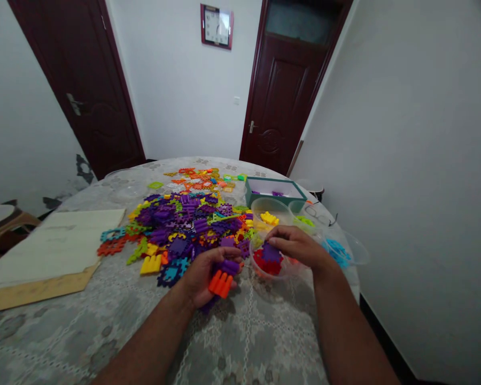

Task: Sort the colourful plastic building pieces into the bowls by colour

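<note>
Left hand: the left hand (208, 274) is turning its palm upward and curling loosely around an orange piece (220, 284) and a purple ribbed piece (230, 266).
Right hand: across from it, the right hand (294, 245) is closing its fingertips narrowly on a flat purple piece (271, 253).
Under the right fingertips: a clear bowl (279, 277) is holding red pieces (263, 263); whether the purple one is touching them is hard to tell.
Below the left palm: another purple bit (209, 305) is showing; whether it is being held or lying on the cloth cannot be told.
Beyond the left hand: a large mixed heap (186, 214) is spreading over the table, purple dominating, with many colours lying mingled.
Beyond the right hand: yellow pieces (269, 218) and green pieces (305, 221) are sitting in further bowls, and a box (276, 182) is holding a few purple ones.
Right of the right hand: blue pieces (338, 252) are filling part of another bowl.
Progress: some pieces are lying grouped by colour in containers; judging by the heap, far more are remaining loose, so the sorting is seemingly standing at an early stage.
</note>
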Motion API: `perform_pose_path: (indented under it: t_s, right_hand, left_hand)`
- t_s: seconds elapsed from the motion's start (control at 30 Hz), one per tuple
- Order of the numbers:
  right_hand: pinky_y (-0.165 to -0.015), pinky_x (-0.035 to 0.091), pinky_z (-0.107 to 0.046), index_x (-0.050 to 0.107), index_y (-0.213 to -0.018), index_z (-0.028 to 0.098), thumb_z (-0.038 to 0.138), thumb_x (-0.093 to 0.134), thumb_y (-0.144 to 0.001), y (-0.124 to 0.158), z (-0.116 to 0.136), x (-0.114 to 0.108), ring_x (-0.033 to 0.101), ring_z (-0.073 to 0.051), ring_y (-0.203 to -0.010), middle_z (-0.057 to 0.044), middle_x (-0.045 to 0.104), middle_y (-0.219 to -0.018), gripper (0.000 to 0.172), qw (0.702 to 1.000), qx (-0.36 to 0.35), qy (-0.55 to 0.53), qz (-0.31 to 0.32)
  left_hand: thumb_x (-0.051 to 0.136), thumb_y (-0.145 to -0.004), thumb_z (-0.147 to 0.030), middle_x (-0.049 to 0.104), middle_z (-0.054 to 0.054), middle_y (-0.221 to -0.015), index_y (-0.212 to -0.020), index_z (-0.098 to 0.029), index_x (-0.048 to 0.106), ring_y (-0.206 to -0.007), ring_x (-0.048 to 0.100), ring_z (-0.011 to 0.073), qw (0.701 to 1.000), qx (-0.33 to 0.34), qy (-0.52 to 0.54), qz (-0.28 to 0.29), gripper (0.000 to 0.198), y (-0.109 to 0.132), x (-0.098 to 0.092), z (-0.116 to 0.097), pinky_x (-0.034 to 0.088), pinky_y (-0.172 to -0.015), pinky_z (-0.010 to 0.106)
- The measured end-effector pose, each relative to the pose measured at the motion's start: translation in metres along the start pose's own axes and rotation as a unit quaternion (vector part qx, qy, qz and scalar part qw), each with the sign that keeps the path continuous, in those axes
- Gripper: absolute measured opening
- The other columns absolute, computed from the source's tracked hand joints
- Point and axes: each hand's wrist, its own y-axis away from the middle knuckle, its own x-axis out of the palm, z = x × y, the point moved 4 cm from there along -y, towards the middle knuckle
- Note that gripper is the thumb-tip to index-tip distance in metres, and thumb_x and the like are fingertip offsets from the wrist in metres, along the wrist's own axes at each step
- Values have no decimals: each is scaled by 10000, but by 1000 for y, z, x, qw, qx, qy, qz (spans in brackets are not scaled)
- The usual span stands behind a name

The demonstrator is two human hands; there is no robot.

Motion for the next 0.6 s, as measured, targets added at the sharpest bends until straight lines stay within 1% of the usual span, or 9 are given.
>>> perform_pose_path:
  t_s: [0.03, 0.07, 0.13, 0.17, 0.2, 0.27, 0.4, 0.5, 0.6]
  right_hand:
    - [-513, 426, -211, 773, -1036, 192, 455, 701, -924, -8, -5, -7, 576, -116, -606, -7, 702, -794, 295, 996, 7, -36, -76]
    - [-475, 393, -204, 750, -1124, 200, 478, 692, -920, -15, -9, -14, 548, -103, -561, 1, 699, -796, 350, 984, 6, -79, -159]
    - [-458, 398, -202, 644, -1352, 229, 494, 683, -898, -25, -16, -26, 576, -99, -573, -25, 743, -964, 527, 942, -21, -154, -297]
    - [-473, 428, -207, 587, -1425, 239, 486, 690, -879, -28, -19, -29, 617, -106, -620, -55, 750, -1099, 608, 926, -36, -172, -335]
    - [-487, 452, -213, 559, -1453, 238, 470, 694, -860, -30, -21, -31, 648, -115, -665, -87, 735, -1215, 651, 918, -43, -178, -352]
    - [-488, 460, -221, 594, -1401, 202, 435, 684, -841, -30, -26, -30, 660, -121, -679, -127, 718, -1289, 613, 921, -33, -163, -353]
    - [-484, 436, -237, 711, -1180, 153, 382, 632, -884, -16, -22, -16, 624, -127, -631, -116, 769, -1104, 383, 941, -15, -91, -327]
    - [-560, 479, -264, 748, -1122, 172, 349, 596, -945, -6, -5, 2, 645, -146, -665, -85, 778, -1016, 293, 962, -48, -8, -270]
    - [-711, 533, -301, 769, -1120, 201, 297, 578, -984, 1, 18, 25, 693, -172, -784, -69, 784, -1031, 253, 975, -89, 79, -188]
  left_hand:
    - [624, -722, -168, 741, 168, -1005, -1055, -91, 725, -735, 731, 223, 1000, 1, -5, 2, 357, 0, 0, 0, 618, -515, 324]
    - [624, -710, -160, 739, 163, -1007, -1046, -96, 726, -735, 729, 219, 1000, 2, -8, 4, 357, 0, 0, 1, 615, -515, 319]
    - [630, -704, -152, 737, 152, -1012, -1035, -108, 727, -748, 729, 217, 1000, 10, -14, 5, 348, -1, 1, 1, 609, -514, 305]
    - [637, -710, -151, 739, 150, -1019, -1036, -111, 729, -754, 730, 216, 1000, 15, -18, 4, 341, -1, 0, 0, 607, -517, 300]
    - [645, -721, -152, 741, 151, -1025, -1041, -110, 731, -759, 732, 215, 1000, 19, -22, 3, 334, -1, 0, 0, 607, -523, 298]
    - [667, -751, -160, 750, 157, -1018, -1057, -104, 736, -747, 733, 210, 999, 24, -31, 1, 318, -2, 0, 0, 607, -536, 292]
    - [711, -813, -179, 765, 144, -931, -1098, -96, 749, -658, 717, 188, 998, 47, -42, 7, 299, 0, 1, -2, 600, -533, 284]
    - [737, -839, -184, 781, 150, -941, -1166, -102, 751, -668, 731, 194, 997, 60, -37, 18, 337, 1, 3, -2, 602, -540, 281]
    - [745, -855, -178, 786, 151, -954, -1223, -104, 743, -691, 742, 198, 997, 71, -21, 13, 374, 1, 3, -3, 604, -541, 272]
